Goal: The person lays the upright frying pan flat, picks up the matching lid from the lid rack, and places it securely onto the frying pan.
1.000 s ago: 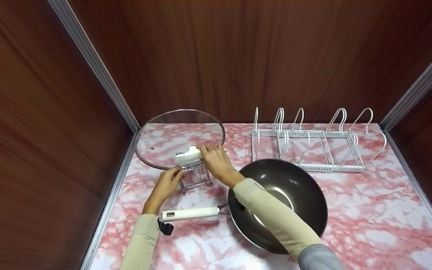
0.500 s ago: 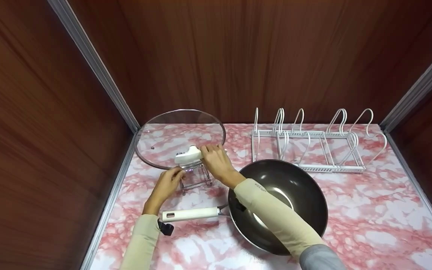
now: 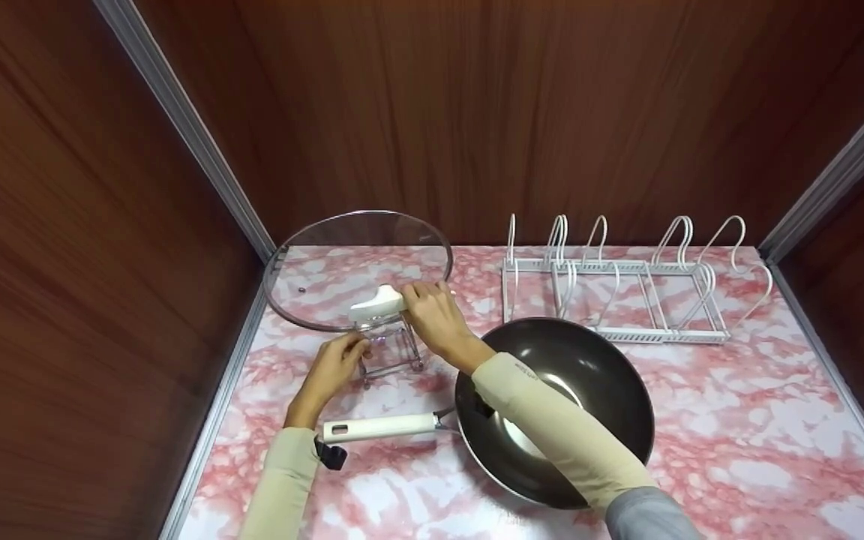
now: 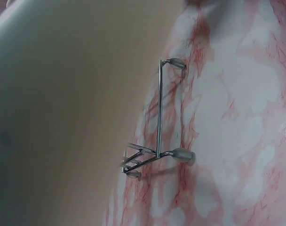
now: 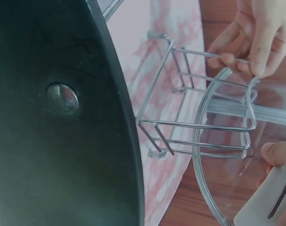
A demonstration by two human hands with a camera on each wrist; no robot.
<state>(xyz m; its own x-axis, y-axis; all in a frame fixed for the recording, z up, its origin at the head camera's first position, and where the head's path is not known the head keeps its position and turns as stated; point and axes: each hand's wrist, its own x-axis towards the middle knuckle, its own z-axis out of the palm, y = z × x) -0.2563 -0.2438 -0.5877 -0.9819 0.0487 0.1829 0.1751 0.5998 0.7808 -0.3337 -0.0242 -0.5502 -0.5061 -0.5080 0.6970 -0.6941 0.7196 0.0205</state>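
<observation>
A clear glass pan lid (image 3: 327,270) with a dark rim leans at the back left, its white handle (image 3: 376,304) towards me. My right hand (image 3: 438,321) grips that handle. Just below it stands a small chrome wire stand (image 3: 393,369) on the marbled tabletop. With thumb and fingertips my left hand (image 3: 334,366) pinches the stand's top wire, as the right wrist view shows from the side. There the lid's rim (image 5: 197,155) passes behind the stand's wires. The left wrist view shows the stand's lower wires (image 4: 160,108) and feet, with a blurred forearm covering the left.
A dark wok (image 3: 616,397) sits under my right forearm, its white handle (image 3: 381,427) pointing left. Behind it stands a white wire rack (image 3: 631,335) with upright loops. Wood-grain panels (image 3: 432,112) enclose the table at the back and sides.
The lid and my right hand have risen slightly, and the lid's handle sits a little higher above the wire stand. My left hand stays on the stand.
</observation>
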